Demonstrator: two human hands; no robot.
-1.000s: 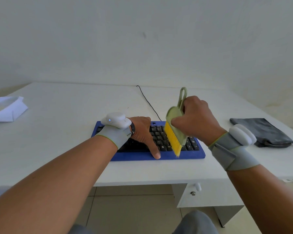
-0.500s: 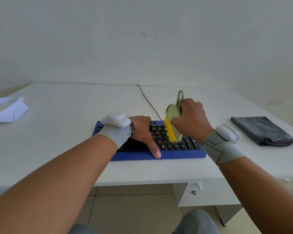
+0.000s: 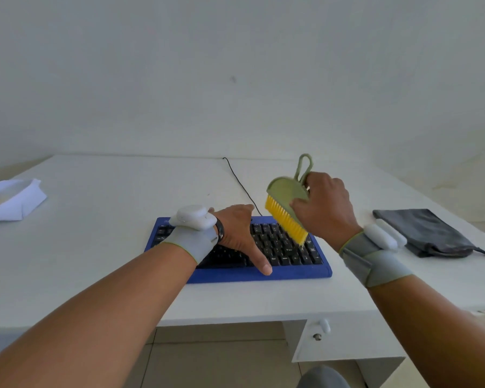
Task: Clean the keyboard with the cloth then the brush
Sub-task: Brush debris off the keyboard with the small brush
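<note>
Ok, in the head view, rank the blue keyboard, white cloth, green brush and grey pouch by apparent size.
1. Blue keyboard, clearly largest.
2. Grey pouch.
3. White cloth, cut off at the frame's left edge, so its rank against the pouch is unsure.
4. Green brush, smallest, partly hidden by the right hand.

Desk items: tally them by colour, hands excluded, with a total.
Blue: 1, keyboard
White: 1, cloth
Green and yellow: 1, brush
Dark grey: 1, pouch
Black: 1, cable
Total: 5
</note>
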